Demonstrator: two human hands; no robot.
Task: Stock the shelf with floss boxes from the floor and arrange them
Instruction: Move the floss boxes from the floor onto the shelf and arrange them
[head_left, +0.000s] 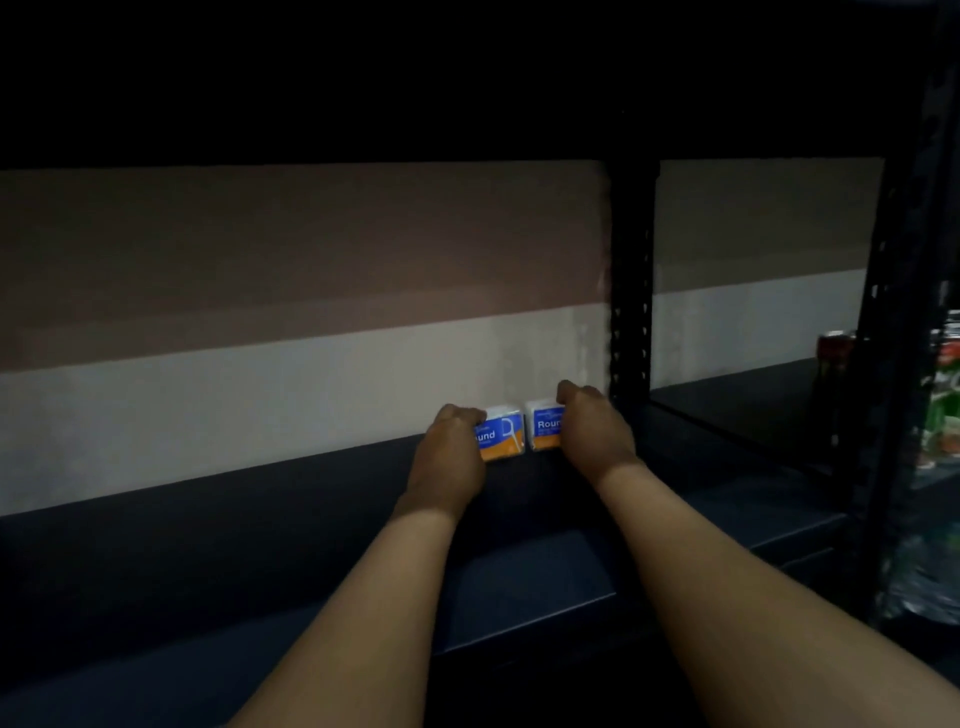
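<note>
now fingers (470, 413) over each floss box (503, 434)

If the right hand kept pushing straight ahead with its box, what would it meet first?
Probably the pale back wall: the right hand holds the right floss box close before it. Depth is unclear.

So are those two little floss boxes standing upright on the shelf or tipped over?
Upright. The left floss box and right floss box show level front lettering and sit side by side on the shelf, each gripped by a hand.
</note>
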